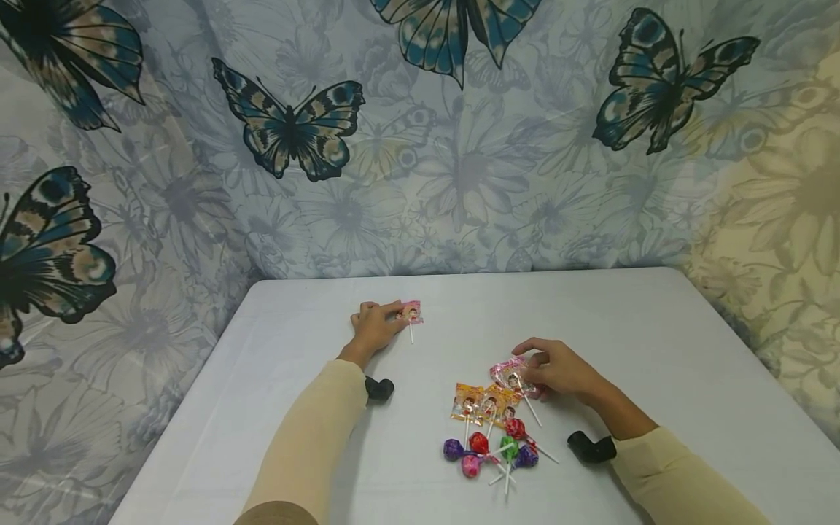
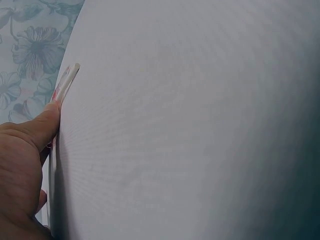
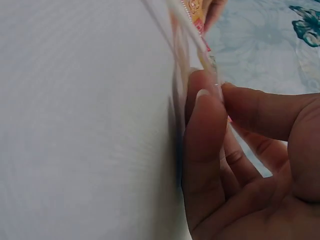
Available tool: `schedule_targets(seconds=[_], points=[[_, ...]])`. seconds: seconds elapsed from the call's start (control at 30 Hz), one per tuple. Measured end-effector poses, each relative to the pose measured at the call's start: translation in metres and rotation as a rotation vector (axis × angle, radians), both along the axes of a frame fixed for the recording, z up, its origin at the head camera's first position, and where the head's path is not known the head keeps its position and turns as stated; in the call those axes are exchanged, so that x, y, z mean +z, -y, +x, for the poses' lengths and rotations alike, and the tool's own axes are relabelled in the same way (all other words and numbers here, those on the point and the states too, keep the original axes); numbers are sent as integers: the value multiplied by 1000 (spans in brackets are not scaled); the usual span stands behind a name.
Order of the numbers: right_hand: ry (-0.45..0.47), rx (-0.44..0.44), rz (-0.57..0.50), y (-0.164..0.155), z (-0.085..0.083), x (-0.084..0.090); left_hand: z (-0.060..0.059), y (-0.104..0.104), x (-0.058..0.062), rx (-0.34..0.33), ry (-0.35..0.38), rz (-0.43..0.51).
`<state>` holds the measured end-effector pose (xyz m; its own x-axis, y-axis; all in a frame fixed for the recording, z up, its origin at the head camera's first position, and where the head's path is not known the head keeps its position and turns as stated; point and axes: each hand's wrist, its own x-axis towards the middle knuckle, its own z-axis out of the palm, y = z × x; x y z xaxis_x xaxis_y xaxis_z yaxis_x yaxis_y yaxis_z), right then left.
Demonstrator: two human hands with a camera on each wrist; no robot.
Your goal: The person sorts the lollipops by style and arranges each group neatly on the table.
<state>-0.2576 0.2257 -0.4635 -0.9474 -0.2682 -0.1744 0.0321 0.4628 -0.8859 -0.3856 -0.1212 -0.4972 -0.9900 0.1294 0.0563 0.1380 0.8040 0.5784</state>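
Toward the far left of the white table, my left hand (image 1: pixel 377 326) pinches a flat lollipop in a pink printed wrapper (image 1: pixel 413 311), its white stick pointing back toward me. The left wrist view shows the thumb (image 2: pixel 47 122) against the wrapper, beside the stick (image 2: pixel 70 80); the other fingers are mostly hidden. My right hand (image 1: pixel 563 370) holds another pink-wrapped lollipop (image 1: pixel 505 375) between thumb and fingertips, close over the table. Just left of and below that hand lie orange-wrapped flat lollipops (image 1: pixel 467 405). Nearer me are several round lollipops, including purple (image 1: pixel 453 450), red (image 1: pixel 479 442) and green (image 1: pixel 508 447).
The white table (image 1: pixel 249 386) ends at a fabric backdrop (image 1: pixel 459 211) printed with butterflies and flowers, which also hangs along both sides. Black wrist-worn pieces (image 1: pixel 379 389) stick out from both beige sleeves (image 1: pixel 308 437).
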Motion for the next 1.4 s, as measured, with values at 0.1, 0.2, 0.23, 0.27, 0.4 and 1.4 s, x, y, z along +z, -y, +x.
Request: schedule_targets(seconds=[0.1,0.2,0.23,0.27,0.4,1.4], points=[[11,-15,-36,-3,-4,-3,0,-1,1,-1,4,-3],[12,-35,-71,-6,-10,-3,0,-1,2,-3,10,-5],[13,-44,-80,-7,-12,-2,1,-1,2,-3,9,-9],[17,-52,-87,-7,-15,-1,1,-1,2,-1,10,-9],[47,-103,-114,-6,-28,3,1,-1,3,-2,7,-14],[144,-194,-208,33,-107,-5,0,1,-1,-1,-38,-21]])
